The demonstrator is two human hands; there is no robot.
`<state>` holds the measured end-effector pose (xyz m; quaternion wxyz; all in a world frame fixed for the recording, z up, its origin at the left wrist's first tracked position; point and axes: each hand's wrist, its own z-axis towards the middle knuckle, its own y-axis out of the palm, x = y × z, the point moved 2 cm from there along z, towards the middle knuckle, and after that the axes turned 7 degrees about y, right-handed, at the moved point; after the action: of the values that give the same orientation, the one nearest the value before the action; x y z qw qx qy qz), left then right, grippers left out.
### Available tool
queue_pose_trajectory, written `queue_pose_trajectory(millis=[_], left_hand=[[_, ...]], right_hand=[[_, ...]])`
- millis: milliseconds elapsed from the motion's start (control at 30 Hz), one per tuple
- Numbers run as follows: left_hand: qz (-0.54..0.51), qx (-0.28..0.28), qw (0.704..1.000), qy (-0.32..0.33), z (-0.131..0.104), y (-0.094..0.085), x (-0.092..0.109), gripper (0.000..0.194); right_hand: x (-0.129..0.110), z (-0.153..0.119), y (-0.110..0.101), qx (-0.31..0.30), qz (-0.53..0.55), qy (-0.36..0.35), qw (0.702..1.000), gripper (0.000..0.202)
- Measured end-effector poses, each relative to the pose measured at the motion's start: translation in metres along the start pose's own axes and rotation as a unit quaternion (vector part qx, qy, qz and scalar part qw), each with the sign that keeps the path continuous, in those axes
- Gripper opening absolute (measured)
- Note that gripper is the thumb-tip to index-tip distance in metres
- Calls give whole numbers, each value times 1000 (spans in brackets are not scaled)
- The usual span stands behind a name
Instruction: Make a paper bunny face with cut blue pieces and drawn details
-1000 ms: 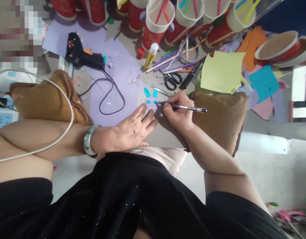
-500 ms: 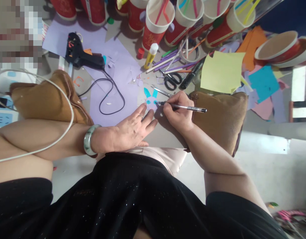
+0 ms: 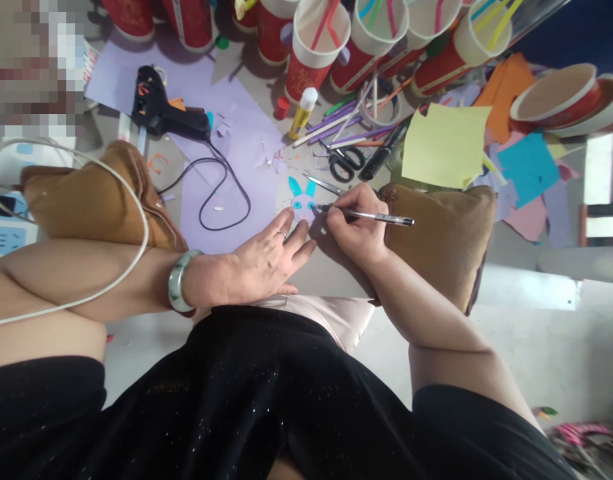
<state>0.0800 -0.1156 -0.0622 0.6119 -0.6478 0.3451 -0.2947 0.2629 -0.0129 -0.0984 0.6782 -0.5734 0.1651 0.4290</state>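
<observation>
A small purple paper face (image 3: 303,212) with blue ears and two blue eyes lies on the table. My left hand (image 3: 269,257) rests spread out, its fingertips against the face's lower left edge. My right hand (image 3: 359,223) is closed around a pen (image 3: 386,217), whose tip is at the right eye. Just above the right hand lie open scissors (image 3: 344,165). A glue stick (image 3: 303,115) stands farther back, with its red cap (image 3: 282,107) beside it.
A black glue gun (image 3: 169,117) with a looped cord lies on purple paper (image 3: 231,200). Red cups (image 3: 314,63) line the back. Brown cushions (image 3: 436,233) flank both arms. Yellow paper (image 3: 444,143), a black marker (image 3: 384,152) and several straws lie at the back right.
</observation>
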Motion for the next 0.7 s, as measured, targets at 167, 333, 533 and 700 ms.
queue_pose_trajectory(millis=[167,333,533,700], left_hand=[[0,3,1000,1,0,0,0,87],[-28,8,1000,-5,0,2,0,88],[-6,0,1000,-3,0,0,0,86],[15,4,1000,6,0,0,0,87]], right_hand=[[-2,1,-1,-1,-2,6,1000,11],[-1,1,-1,-4,-7,14,1000,11],[6,-1,0,18,10,17,1000,11],[6,0,0,13,10,2,1000,12]])
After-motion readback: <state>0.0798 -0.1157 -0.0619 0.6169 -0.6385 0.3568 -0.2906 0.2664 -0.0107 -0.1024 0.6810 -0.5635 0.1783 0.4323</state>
